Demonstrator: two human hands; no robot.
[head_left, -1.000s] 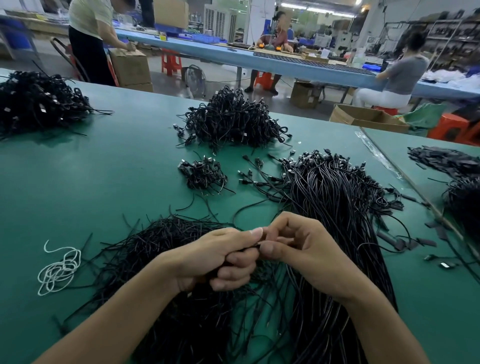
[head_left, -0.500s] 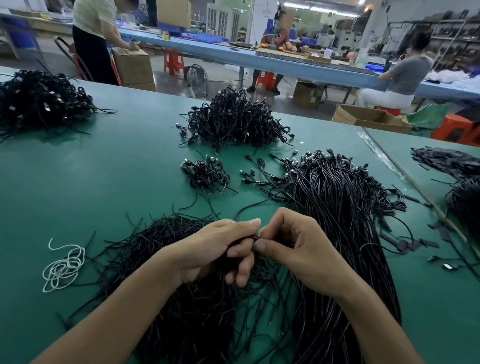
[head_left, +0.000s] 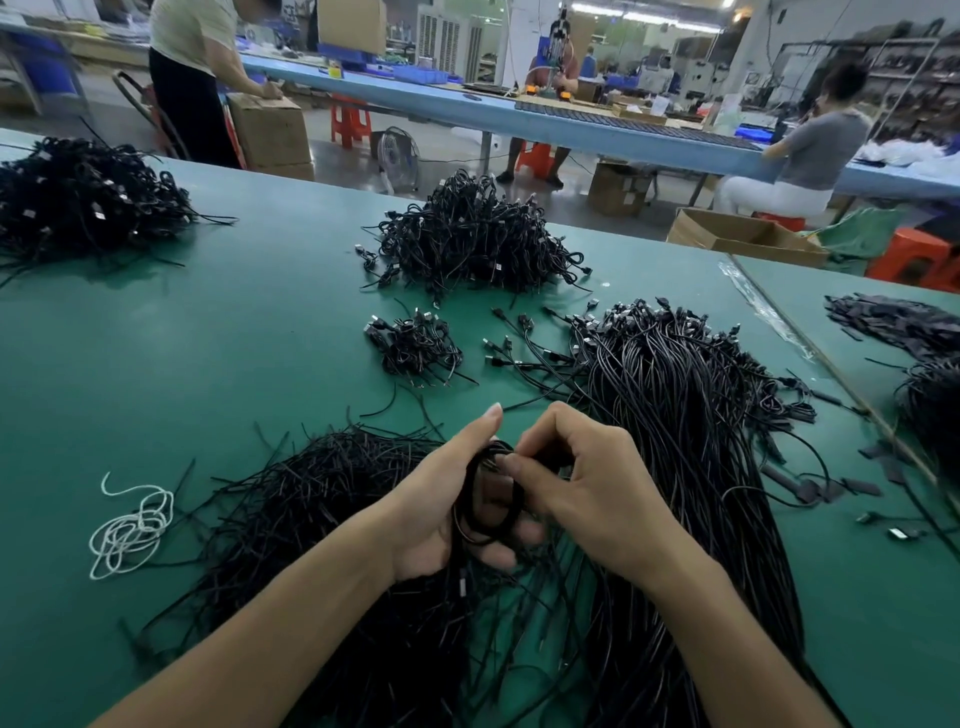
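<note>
My left hand (head_left: 441, 514) cups a coil of thin black cable (head_left: 485, 499), its fingers curled up round the lower side of the loops. My right hand (head_left: 592, 483) pinches the top of the same coil between thumb and forefinger. Both hands are closed on it, and it sits between them, held over the green tabletop (head_left: 208, 364) and the heap of loose straight black cables (head_left: 322, 493).

I judge the cable light, limp and a little springy, so the loops will want to fan open the moment the pinch slackens. The jacket looks smooth and may slide through the fingers. The safest hold seems to be across all the turns at once, near the top where they gather, not on a single strand. I cannot tell whether a plug end is tucked inside the right hand's pinch.

Farther out lie a small pile of coiled black cables (head_left: 415, 345) and, to the right, a long bundle of black cables (head_left: 675, 415).
</note>
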